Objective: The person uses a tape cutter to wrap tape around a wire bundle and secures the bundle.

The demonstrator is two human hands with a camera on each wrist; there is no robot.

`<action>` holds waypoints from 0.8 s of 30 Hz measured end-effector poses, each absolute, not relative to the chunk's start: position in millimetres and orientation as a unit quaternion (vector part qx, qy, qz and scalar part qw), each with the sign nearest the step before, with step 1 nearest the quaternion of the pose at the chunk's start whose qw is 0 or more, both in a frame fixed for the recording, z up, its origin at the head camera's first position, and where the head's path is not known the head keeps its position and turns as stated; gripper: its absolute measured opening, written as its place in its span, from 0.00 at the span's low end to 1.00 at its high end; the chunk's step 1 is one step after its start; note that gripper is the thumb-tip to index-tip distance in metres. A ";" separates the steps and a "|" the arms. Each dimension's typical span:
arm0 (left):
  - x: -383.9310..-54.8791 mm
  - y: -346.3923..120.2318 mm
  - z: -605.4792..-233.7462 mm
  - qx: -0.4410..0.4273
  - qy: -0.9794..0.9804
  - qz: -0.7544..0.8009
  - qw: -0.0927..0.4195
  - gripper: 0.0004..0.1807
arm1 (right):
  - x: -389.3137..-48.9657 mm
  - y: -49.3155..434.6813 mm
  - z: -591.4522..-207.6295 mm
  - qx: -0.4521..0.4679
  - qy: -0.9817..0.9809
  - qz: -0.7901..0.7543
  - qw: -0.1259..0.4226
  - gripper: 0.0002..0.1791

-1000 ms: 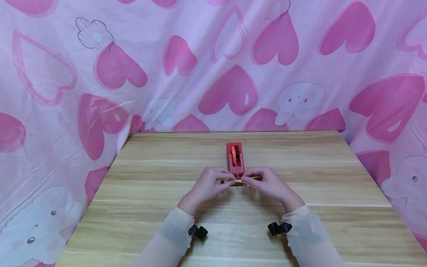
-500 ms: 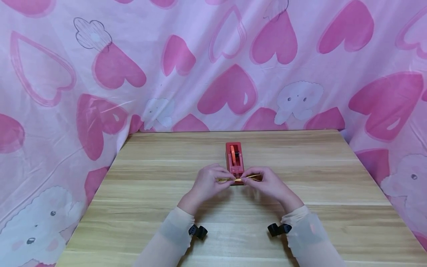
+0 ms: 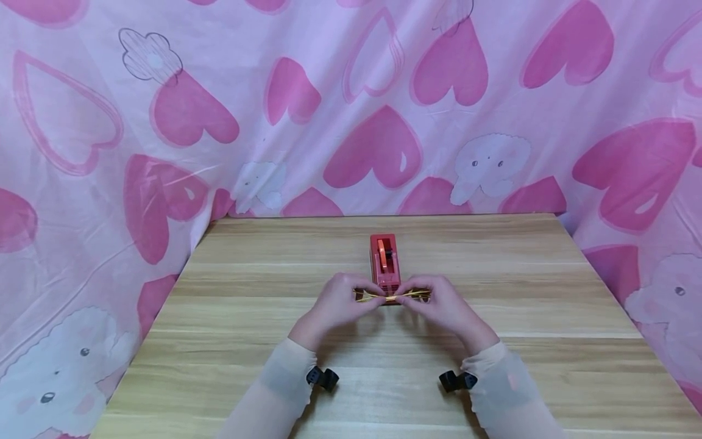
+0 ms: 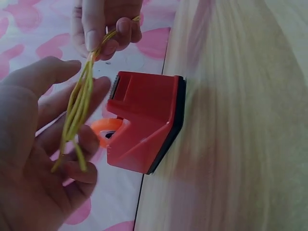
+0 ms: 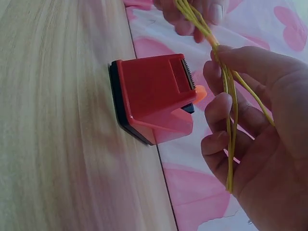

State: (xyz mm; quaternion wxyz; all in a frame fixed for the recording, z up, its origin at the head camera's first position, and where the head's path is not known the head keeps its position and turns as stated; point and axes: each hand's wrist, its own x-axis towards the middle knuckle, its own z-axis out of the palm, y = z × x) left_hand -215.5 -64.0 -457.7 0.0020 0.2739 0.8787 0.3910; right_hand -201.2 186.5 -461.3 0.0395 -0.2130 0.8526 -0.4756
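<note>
Holding yellow cords (image 4: pixel 77 114) | left hand (image 3: pixel 340 299) curled round, right hand (image 3: pixel 445 306) pinching | red dispenser (image 5: pixel 151 86), orange ring (image 3: pixel 382 255) inside

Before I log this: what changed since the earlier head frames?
The yellow cord strand that hung below the right hand no longer hangs there; strands by the left hand look more fanned. No clear grab or release. Both hands remain at the cord; red tape dispenser unmoved.

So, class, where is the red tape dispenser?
In the head view, the red tape dispenser stands on the wooden table just right of centre, its near end behind the yellow cords between the left hand and right hand.
</note>
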 end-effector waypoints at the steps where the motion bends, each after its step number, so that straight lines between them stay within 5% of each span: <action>1: -216.6 -64.9 -457.3 0.263 0.878 0.400 0.024 0.07 | -200.7 185.8 -460.7 -0.219 0.855 -0.468 0.030 0.06; 10: -226.9 -69.6 -460.6 0.254 0.849 0.444 0.132 0.08 | -198.0 180.6 -457.8 -0.265 0.855 -0.446 -0.016 0.08; 24: -226.5 -70.2 -462.5 0.232 0.829 0.497 0.114 0.04 | -196.5 179.1 -460.5 -0.299 0.849 -0.432 -0.059 0.10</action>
